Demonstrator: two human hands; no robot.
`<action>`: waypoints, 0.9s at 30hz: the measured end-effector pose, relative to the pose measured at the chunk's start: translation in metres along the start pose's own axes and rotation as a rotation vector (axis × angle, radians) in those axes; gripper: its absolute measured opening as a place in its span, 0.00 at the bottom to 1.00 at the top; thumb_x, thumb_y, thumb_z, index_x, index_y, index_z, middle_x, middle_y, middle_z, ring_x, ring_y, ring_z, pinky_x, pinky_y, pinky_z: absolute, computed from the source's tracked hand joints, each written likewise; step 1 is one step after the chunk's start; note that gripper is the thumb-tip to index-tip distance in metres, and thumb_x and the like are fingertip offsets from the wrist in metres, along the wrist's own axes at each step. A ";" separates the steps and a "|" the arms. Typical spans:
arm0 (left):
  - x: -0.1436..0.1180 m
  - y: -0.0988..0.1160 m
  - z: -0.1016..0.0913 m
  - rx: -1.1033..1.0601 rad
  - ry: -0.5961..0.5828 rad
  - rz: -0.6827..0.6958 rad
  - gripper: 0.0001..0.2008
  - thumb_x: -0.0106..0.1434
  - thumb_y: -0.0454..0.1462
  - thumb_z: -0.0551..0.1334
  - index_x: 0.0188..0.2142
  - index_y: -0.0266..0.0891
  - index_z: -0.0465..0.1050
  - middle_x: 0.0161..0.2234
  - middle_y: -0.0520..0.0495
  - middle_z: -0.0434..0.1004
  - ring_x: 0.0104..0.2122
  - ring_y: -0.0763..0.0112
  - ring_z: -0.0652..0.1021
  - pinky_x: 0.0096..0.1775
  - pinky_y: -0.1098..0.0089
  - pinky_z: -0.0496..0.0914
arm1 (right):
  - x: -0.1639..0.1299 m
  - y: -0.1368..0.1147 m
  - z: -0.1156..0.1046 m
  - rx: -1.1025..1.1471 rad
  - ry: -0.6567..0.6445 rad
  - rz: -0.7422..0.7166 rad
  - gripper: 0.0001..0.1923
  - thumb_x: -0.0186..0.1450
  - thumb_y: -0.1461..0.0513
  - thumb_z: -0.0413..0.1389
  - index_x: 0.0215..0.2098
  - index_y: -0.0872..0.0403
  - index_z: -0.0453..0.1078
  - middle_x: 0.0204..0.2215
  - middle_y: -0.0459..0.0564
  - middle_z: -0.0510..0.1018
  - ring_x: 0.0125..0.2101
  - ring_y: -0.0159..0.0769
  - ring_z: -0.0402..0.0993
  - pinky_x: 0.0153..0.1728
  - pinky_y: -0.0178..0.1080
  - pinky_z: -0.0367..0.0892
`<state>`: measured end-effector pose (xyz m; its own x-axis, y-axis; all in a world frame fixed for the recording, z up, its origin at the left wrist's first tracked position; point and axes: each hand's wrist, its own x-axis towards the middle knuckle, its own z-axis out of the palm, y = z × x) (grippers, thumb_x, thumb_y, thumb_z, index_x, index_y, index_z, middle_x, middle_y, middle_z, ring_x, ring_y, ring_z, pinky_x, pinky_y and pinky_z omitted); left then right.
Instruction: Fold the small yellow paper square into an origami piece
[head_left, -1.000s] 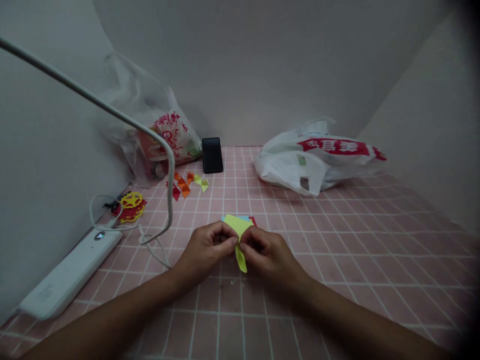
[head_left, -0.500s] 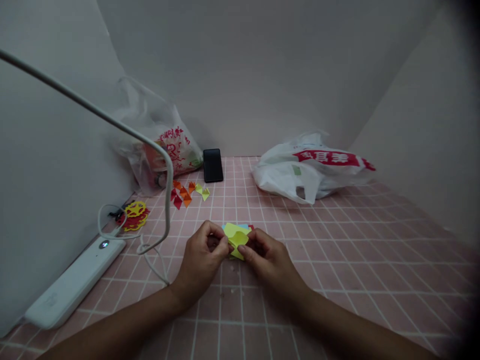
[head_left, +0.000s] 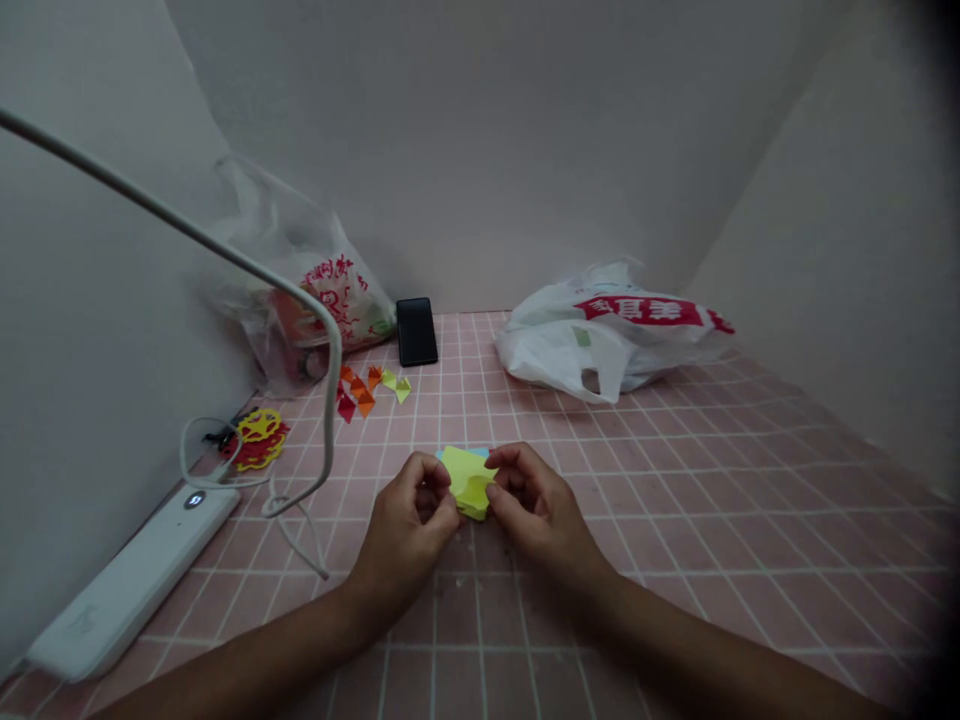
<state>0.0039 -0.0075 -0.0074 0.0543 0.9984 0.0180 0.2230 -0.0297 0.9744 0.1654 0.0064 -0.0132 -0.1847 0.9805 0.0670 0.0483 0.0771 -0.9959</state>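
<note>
Your left hand [head_left: 411,515] and your right hand [head_left: 531,505] meet over the pink checked table [head_left: 675,520], low in the middle of the view. Both have their fingers curled in and pinch the same yellow paper [head_left: 468,480], a small folded piece held between the two sets of fingertips, just above the table top. Your left thumb and forefinger close on its left edge, and your right thumb and forefinger close on its right edge. A blue sliver of paper [head_left: 475,453] shows right behind the yellow one; you cannot tell whether it lies on the table or is part of what you hold.

Further back on your left, small folded paper bits [head_left: 371,385] in orange, red and yellow lie scattered near a clear plastic bag [head_left: 315,295]. A black phone [head_left: 416,331] leans at the back wall. A white plastic bag [head_left: 611,330] with red print lies to the right of it. By the left wall sit red and yellow paper cut-outs [head_left: 259,438], and a white lamp base [head_left: 124,590] whose thin arm [head_left: 225,255] bends across the view
</note>
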 end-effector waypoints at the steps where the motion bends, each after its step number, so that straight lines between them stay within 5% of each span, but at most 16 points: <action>1: -0.001 0.000 0.000 0.024 -0.003 0.007 0.05 0.59 0.33 0.60 0.33 0.41 0.62 0.27 0.55 0.69 0.28 0.71 0.75 0.32 0.71 0.70 | 0.000 0.000 0.000 -0.044 0.018 -0.006 0.06 0.61 0.65 0.52 0.38 0.52 0.62 0.21 0.39 0.63 0.21 0.29 0.60 0.22 0.33 0.54; 8: -0.006 0.000 0.006 0.022 -0.035 -0.011 0.06 0.56 0.31 0.60 0.32 0.41 0.63 0.27 0.55 0.67 0.26 0.73 0.74 0.30 0.72 0.68 | -0.001 -0.002 -0.003 -0.210 0.069 -0.058 0.08 0.57 0.69 0.50 0.34 0.52 0.60 0.24 0.41 0.67 0.23 0.31 0.62 0.24 0.34 0.55; 15: -0.002 0.010 0.007 -0.283 0.001 -0.188 0.09 0.56 0.36 0.62 0.31 0.40 0.60 0.24 0.57 0.70 0.25 0.74 0.76 0.30 0.72 0.69 | 0.000 0.005 -0.001 0.100 -0.019 -0.030 0.07 0.66 0.60 0.53 0.42 0.52 0.62 0.27 0.43 0.68 0.26 0.31 0.65 0.26 0.34 0.61; 27: -0.005 0.015 0.009 -0.334 -0.038 -0.155 0.08 0.56 0.34 0.62 0.30 0.40 0.61 0.24 0.58 0.70 0.24 0.75 0.75 0.32 0.72 0.68 | 0.005 0.009 0.004 0.275 -0.079 0.122 0.13 0.60 0.61 0.59 0.41 0.51 0.62 0.22 0.38 0.67 0.18 0.26 0.64 0.18 0.31 0.57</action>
<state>0.0154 -0.0137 0.0053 0.0818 0.9871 -0.1374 -0.0984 0.1452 0.9845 0.1608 0.0111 -0.0224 -0.2697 0.9617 -0.0485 -0.1905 -0.1027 -0.9763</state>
